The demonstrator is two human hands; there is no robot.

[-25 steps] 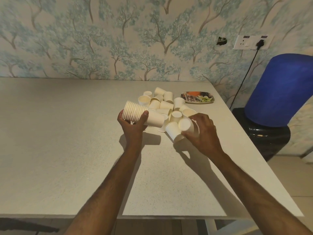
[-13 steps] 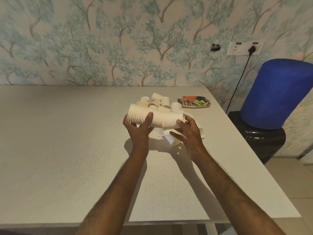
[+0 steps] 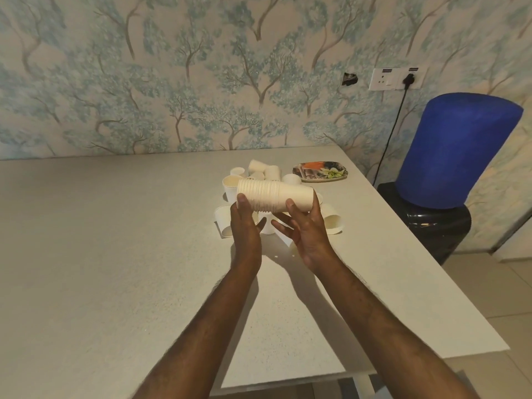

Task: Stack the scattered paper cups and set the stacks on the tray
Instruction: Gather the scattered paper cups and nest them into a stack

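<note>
A stack of white paper cups (image 3: pixel 275 195) lies sideways in the air above the table, rims to the left. My left hand (image 3: pixel 244 226) grips its rim end, thumb on the near side. My right hand (image 3: pixel 305 228) holds the base end, thumb on the front and fingers behind. Several loose white cups (image 3: pixel 266 171) lie scattered on the table behind and below the stack, some upright, some tipped over. The small patterned tray (image 3: pixel 320 172) sits just right of the loose cups, with no cups on it.
The pale speckled table (image 3: pixel 115 254) ends at a right edge close to the tray. A blue water bottle on a black dispenser (image 3: pixel 454 151) stands off the table's right side, its cable running up to a wall socket (image 3: pixel 395 79).
My right hand picked a loose cup off the table and pushed it onto the base end of the stack. Both hands lifted the stack a little higher.
</note>
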